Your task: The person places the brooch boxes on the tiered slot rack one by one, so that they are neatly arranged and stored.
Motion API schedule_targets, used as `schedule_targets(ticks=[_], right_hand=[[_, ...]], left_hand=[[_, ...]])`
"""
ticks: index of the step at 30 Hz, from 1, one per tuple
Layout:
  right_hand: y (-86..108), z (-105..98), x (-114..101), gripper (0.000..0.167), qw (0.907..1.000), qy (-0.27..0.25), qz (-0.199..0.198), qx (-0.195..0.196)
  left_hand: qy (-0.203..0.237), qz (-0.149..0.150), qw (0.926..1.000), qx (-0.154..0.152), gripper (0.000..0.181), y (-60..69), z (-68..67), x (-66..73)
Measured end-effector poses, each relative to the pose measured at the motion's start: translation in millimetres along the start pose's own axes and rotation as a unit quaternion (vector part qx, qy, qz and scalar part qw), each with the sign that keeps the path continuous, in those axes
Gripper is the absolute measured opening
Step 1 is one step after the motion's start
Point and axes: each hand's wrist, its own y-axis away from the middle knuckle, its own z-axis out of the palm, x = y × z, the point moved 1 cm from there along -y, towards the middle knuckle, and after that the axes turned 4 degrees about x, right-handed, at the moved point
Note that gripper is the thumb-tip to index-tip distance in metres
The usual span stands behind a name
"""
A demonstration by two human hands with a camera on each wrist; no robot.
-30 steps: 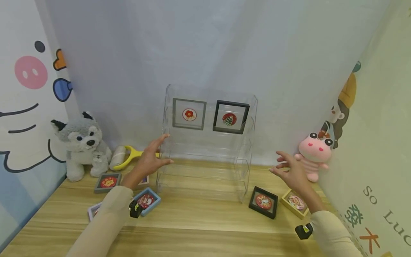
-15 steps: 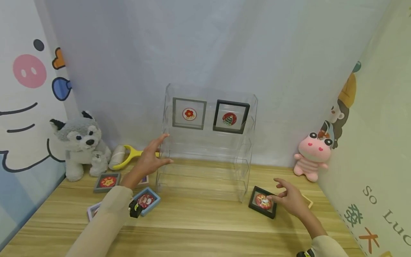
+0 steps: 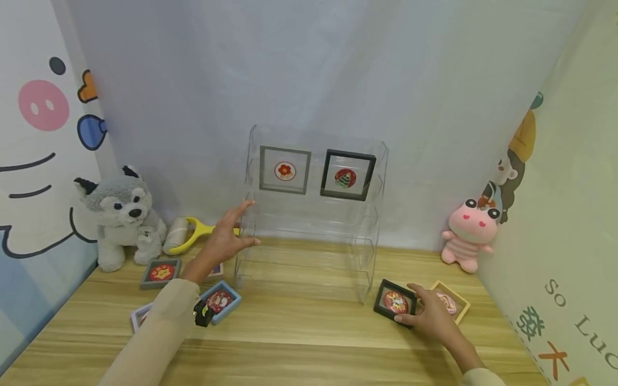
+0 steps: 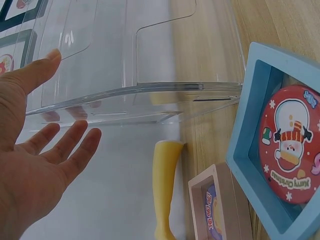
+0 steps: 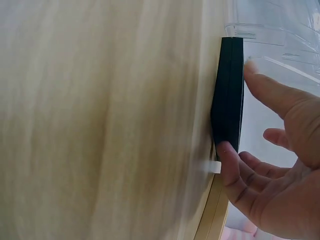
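though black-edged, a square frame [image 3: 395,303], red at centre

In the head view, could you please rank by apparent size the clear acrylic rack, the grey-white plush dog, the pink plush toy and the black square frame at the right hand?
1. Clear acrylic rack
2. Grey-white plush dog
3. Pink plush toy
4. Black square frame, partly hidden by the right hand

R hand [image 3: 429,313] pt. hides blk frame [image 3: 396,303]; L sleeve [image 3: 159,327] pt. hides lilac frame [image 3: 137,317].
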Motion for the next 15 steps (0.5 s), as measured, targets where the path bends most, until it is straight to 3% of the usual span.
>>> schedule_targets(ticks=[15], right_hand=[[-4.7,-0.4,4.2,0.098,0.9994,0.000,-0.002,-0.035]], left_hand=[[0.002,-0.005,1.0000,-0.004,0.089,0.7,-0.3,0.4]])
